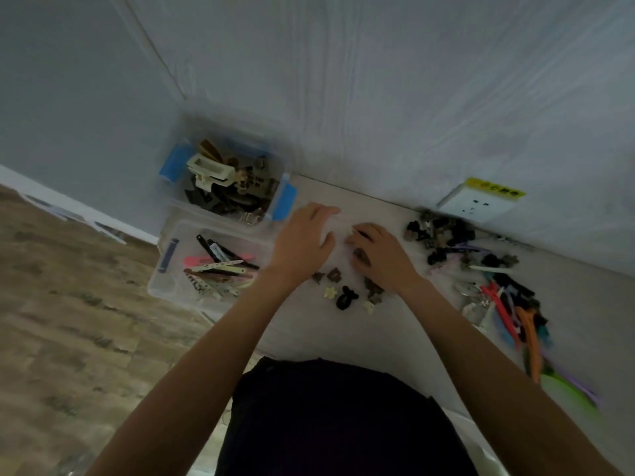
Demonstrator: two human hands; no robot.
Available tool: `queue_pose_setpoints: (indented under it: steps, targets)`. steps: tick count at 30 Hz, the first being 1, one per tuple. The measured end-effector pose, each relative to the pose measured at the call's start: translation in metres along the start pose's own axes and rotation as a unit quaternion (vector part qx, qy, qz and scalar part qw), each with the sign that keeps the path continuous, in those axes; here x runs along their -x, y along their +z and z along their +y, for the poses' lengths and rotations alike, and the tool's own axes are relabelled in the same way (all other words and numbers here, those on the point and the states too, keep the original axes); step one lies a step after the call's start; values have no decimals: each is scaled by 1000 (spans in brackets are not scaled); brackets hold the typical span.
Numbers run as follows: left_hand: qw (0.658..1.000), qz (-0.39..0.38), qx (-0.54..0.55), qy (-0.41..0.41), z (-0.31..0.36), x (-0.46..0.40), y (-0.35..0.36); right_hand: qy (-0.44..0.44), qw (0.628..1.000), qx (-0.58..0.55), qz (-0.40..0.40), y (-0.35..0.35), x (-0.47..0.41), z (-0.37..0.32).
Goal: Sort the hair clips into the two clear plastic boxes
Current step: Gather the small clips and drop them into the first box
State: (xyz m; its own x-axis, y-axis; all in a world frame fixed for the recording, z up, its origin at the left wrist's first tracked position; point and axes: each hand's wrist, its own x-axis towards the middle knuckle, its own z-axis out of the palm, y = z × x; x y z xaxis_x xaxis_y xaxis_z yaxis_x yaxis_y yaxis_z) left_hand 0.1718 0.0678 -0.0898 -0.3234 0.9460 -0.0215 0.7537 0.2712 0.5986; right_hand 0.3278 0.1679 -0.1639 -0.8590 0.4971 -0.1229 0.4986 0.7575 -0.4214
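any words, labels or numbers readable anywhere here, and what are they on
Yellow sticker on top of the wall socket: dark printed marks, too blurred to read.
Boxes, clips and wall: no text that I can make out.
So nothing here can be quoted.

Two boxes (pixel 220 231) are being kept at frame centre-left on the surface (pixel 343 331); loose clips (pixel 481 269) are lying at right.
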Motion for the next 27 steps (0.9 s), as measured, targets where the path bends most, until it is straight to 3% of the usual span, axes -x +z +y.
queue_pose_setpoints:
  steps: [4, 6, 9, 13, 17, 27]
  targets:
    - [959, -223, -150, -88, 11, 2, 28, 35, 999, -4, -13, -7, 40, 7]
    - [945, -249, -189, -95, 12, 12, 33, 72, 997, -28, 30, -14, 57, 6]
    - [943, -265, -173, -106, 7, 31, 40, 156, 982, -52, 90, -22, 89, 4]
    - [957, -247, -88, -125, 1, 45, 47, 279, 953, -112, 37, -22, 120, -15]
    - [971, -218, -31, -93, 5, 52, 61, 286, 944, -160, -31, -10, 113, -38]
    - [982, -169, 39, -69, 7, 60, 70, 288, 948, -139, 3, 9, 93, -58]
